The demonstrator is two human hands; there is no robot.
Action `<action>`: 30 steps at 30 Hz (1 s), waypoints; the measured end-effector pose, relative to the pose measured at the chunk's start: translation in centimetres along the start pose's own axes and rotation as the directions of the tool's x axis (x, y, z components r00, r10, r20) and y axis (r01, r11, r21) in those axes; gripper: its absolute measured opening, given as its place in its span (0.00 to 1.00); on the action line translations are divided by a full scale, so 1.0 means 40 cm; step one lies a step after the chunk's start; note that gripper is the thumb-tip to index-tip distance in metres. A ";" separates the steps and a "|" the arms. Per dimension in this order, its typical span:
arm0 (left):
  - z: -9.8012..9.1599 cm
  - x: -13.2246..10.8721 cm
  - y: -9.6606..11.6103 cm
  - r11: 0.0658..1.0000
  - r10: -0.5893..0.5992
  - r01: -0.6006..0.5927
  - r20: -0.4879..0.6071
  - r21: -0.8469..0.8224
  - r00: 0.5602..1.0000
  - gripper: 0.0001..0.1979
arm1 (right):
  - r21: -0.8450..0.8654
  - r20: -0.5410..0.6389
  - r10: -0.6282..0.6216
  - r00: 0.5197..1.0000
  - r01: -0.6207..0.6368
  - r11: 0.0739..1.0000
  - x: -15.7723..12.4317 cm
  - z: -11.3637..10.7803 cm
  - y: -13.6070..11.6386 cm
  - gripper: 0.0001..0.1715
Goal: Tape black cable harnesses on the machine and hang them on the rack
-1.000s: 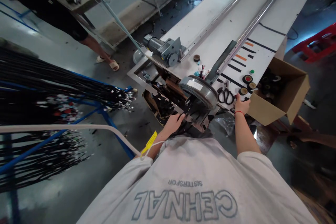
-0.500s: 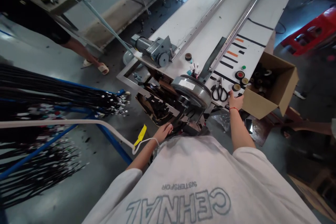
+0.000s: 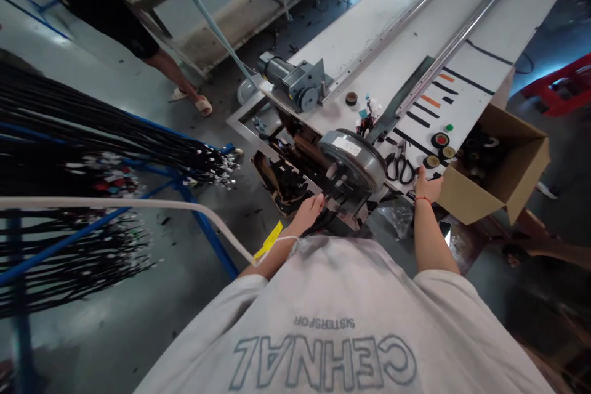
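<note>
My left hand (image 3: 308,212) is closed, with its fingertips pinched at the near side of a machine with a large grey round drum (image 3: 361,163); what they hold is hidden. A white cord circles that wrist, next to a yellow tag (image 3: 268,241). At the table's near edge my right hand (image 3: 428,186), a red string on its wrist, has its fingers apart just below a tape roll (image 3: 431,162). Black-handled scissors (image 3: 401,166) lie to its left. Another tape roll (image 3: 447,152) and one with a red core (image 3: 440,140) sit beyond it.
A cardboard box (image 3: 478,197) of dark rolls stands right of the table (image 3: 388,31). Black and orange strips lie along the tabletop. A motor (image 3: 290,80) is mounted at its left corner. Cable bundles (image 3: 184,141) hang on a blue rack at left. Another person's foot (image 3: 203,104) is beyond.
My left hand has moved up and right, closer to the drum. My right hand stays beside the tape rolls. The whole view has shifted, so the table appears farther right.
</note>
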State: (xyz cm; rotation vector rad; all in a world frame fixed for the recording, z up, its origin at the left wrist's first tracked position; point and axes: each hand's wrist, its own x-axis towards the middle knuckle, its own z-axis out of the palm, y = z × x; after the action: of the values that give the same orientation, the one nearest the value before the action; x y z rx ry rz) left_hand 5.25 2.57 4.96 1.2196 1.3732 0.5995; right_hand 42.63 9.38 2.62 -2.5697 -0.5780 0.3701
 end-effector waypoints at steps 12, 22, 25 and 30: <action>0.020 0.054 0.073 0.990 0.091 -0.093 0.020 0.106 0.996 0.25 | 0.015 -0.025 -0.017 1.000 0.018 1.000 0.022 0.017 0.016 0.51; -0.012 0.037 0.027 0.978 0.067 -0.002 0.307 -0.207 0.949 0.26 | 0.022 -0.046 -0.027 0.999 0.028 0.999 0.027 0.017 0.011 0.50; -0.046 -0.017 -0.056 1.000 0.012 -0.005 0.532 -0.016 0.847 0.25 | 0.008 -0.033 -0.018 0.999 0.018 1.000 0.025 0.012 0.009 0.53; -0.069 -0.146 -0.172 0.975 -0.004 -0.023 0.124 0.220 0.992 0.21 | -0.006 -0.001 -0.037 0.999 0.037 0.999 0.025 0.003 0.009 0.50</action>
State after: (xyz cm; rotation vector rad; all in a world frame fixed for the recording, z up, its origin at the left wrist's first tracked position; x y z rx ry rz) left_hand -0.58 -4.16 1.80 1.4181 1.3553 0.3774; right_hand 43.59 9.62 2.19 -2.5612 -0.6258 0.3547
